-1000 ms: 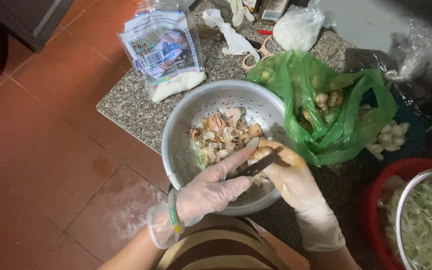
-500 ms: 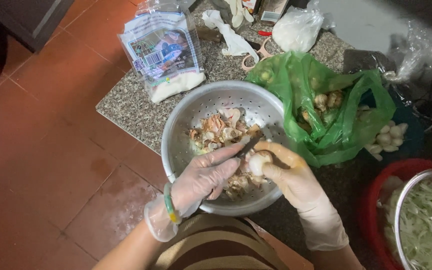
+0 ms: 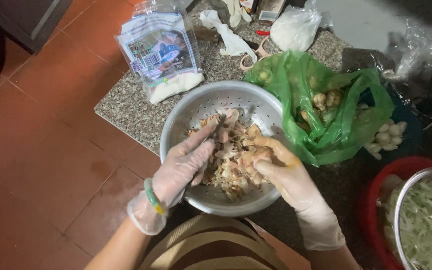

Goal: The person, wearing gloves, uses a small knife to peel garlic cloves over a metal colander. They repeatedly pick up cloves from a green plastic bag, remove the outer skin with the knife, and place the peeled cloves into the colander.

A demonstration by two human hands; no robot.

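A metal colander (image 3: pixel 196 102) sits at the edge of a speckled stone counter (image 3: pixel 126 107), with a heap of pinkish-brown peels (image 3: pixel 231 165) inside it. My left hand (image 3: pixel 183 167), in a clear glove with a green bangle at the wrist, reaches into the colander. Its fingers lie along a small knife that is mostly hidden. My right hand (image 3: pixel 281 170), in a yellow-stained glove, is curled around a small pale bulb just above the peels. The two hands are close together over the colander.
A green plastic bag (image 3: pixel 346 115) of unpeeled bulbs lies right of the colander, with peeled white bulbs (image 3: pixel 388 135) beyond it. At lower right, a red basin (image 3: pixel 376 200) holds a bowl of shredded greens (image 3: pixel 426 220). A printed packet (image 3: pixel 161 55), scissors (image 3: pixel 253 50) and a white bag (image 3: pixel 293 27) lie behind. Red floor tiles (image 3: pixel 51 150) are on the left.
Both hands have dropped lower into the colander. The left hand has slid forward over the peels, and the knife that showed between the hands is now mostly covered.
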